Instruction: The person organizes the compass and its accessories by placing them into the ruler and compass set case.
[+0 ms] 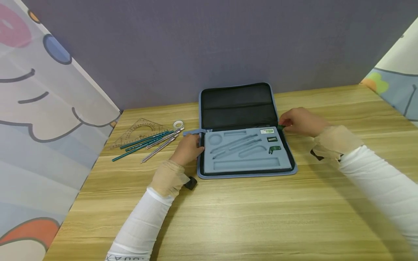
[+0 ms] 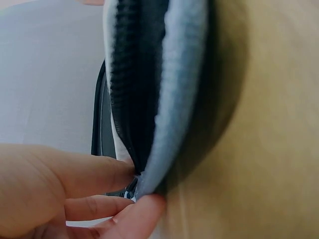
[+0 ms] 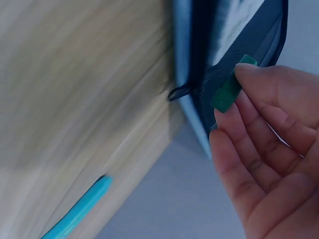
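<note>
A blue zip case (image 1: 296,170) lies open on the table, its black-lined lid (image 1: 238,99) raised at the back. A grey-blue moulded tray (image 1: 199,169) with shaped recesses fills the base. My left hand (image 1: 187,149) is at the case's left side; the left wrist view has its thumb and fingers pinching the zipped edge (image 2: 174,99). Beside the back right corner, my right hand (image 1: 302,121) pinches a small green block (image 3: 230,89) between thumb and fingertips. In the tray sit a sharpener (image 1: 272,139), a white-and-green labelled piece (image 1: 267,131) and a green angled piece (image 1: 274,149).
Left of the case lie several teal pencils (image 1: 130,154), metal compass-like tools (image 1: 158,149), a clear set square (image 1: 130,135) and a white ring (image 1: 178,124). A grey partition (image 1: 163,54) stands behind the table. A turquoise stick (image 3: 79,209) shows in the right wrist view.
</note>
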`<state>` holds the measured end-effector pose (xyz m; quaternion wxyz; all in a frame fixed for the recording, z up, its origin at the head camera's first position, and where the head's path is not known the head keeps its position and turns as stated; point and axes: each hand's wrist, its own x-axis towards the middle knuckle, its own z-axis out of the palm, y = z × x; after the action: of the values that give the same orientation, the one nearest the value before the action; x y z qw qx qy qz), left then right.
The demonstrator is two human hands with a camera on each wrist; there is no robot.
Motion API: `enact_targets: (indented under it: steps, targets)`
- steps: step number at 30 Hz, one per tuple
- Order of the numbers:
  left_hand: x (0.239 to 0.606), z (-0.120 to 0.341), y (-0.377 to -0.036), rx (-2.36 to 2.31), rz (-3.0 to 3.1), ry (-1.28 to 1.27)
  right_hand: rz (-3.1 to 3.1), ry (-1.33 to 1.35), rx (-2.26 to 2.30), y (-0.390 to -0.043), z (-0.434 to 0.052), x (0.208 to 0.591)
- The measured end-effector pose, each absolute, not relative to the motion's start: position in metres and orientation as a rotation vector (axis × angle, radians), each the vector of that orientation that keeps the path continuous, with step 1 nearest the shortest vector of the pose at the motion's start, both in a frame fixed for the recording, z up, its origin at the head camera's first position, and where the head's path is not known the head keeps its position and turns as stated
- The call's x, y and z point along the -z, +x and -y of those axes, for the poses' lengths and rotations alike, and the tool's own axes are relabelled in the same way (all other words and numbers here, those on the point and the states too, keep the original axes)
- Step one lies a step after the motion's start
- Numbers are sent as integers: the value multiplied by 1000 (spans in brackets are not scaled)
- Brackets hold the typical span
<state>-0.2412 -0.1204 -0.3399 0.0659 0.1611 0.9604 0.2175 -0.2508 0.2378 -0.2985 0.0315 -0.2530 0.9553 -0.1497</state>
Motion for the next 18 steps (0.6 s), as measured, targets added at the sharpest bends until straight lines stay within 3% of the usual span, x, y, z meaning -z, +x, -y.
enact_targets:
  steps: [18]
  targets:
    - [339, 121, -241, -669, -2890, 479, -2837, -878, 520, -256, -189, 290]
